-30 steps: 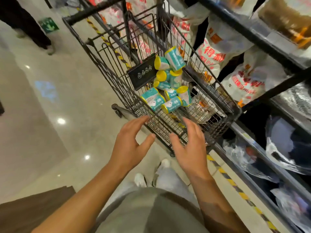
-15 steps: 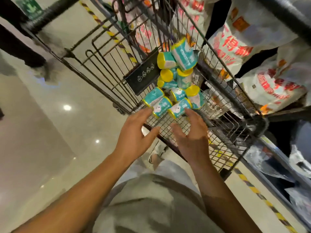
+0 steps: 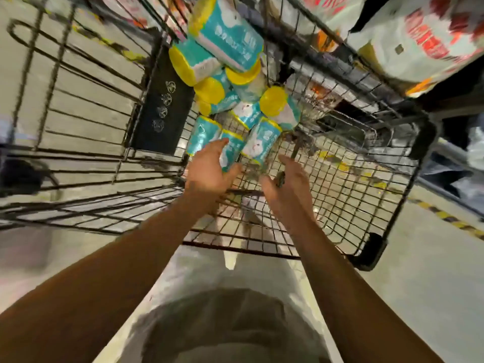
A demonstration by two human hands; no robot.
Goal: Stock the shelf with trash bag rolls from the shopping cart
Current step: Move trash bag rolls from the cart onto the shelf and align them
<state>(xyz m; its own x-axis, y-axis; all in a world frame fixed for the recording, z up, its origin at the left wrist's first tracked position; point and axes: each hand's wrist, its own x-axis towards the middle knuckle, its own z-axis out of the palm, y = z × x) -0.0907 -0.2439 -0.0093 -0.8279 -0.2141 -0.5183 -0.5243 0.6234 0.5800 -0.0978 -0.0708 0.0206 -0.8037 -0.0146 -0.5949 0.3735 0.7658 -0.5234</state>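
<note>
the trash bag rolls [image 3: 237, 82] sit heaped in the shopping cart [image 3: 340, 163], teal wrappers and yellow ends, and they fill far more of the view than a second ago — the person has leaned right in over the basket. both hands have dropped from above the near rim to inside the wire. the left hand [image 3: 209, 171] now has its fingers spread against the nearest roll [image 3: 230, 150], thumb out to one side, touching it but not yet wrapped round it. the right hand [image 3: 288, 184] is spread too, palm turned inward, a little apart from the roll [image 3: 262, 140] just ahead of its fingertips. so the pick is on, though nothing is gripped yet, and every roll looks to be in the cart.

beyond the hands the pile climbs toward the far end, beside a black placard [image 3: 159, 106] on the wire. off past the right hand, printed white bags [image 3: 419, 40] lie on the store shelving; blur hides the detail.
</note>
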